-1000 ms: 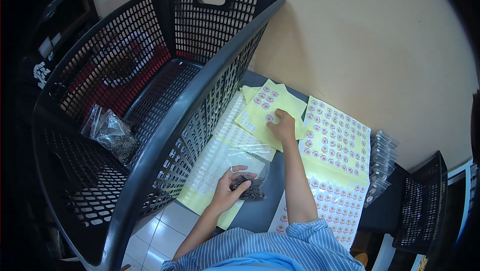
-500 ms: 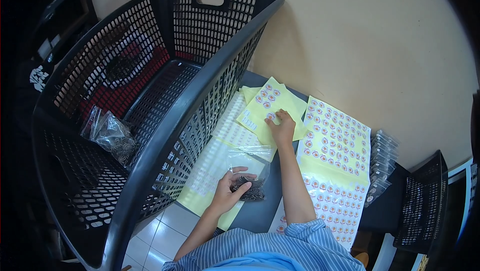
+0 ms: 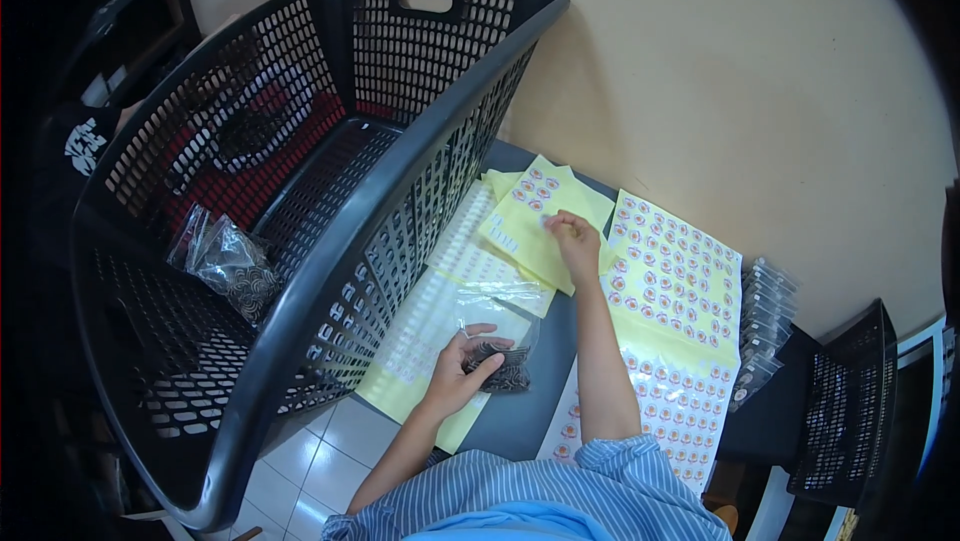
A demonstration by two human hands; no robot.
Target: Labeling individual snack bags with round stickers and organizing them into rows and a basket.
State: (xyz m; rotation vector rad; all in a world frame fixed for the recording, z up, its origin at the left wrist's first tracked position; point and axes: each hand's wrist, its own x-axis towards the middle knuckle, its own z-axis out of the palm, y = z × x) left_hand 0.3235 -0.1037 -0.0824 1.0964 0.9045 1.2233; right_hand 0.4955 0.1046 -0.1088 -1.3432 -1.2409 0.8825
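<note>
My left hand point(image 3: 463, 369) is closed round a clear zip bag point(image 3: 508, 371), its thumb across the front. Dark, ring-like small pieces fill the lower part of the bag, and the upper part is see-through. Above and to the right, my right hand point(image 3: 575, 241) pinches a small round sticker point(image 3: 548, 222) with thumb and forefinger, over a yellow sticker sheet point(image 3: 530, 246). Part of that sticker is hidden by the fingers. Several round stickers stay on the sheet's upper part, and small white labels lie along its left edge.
A big black perforated basket point(image 3: 420, 156) stands tilted at left, with a bag of dark pieces point(image 3: 240, 271) inside. More sticker sheets point(image 3: 665, 291) cover the dark table point(image 3: 520, 431). Small filled bags point(image 3: 768, 326) line its right side, beside another black basket point(image 3: 850, 411). A person's dark sleeve shows at far left.
My right hand has drawn its fingers into a pinch and lifted a round sticker at the sheet's lower middle. The left hand and its bag have shifted only slightly.
</note>
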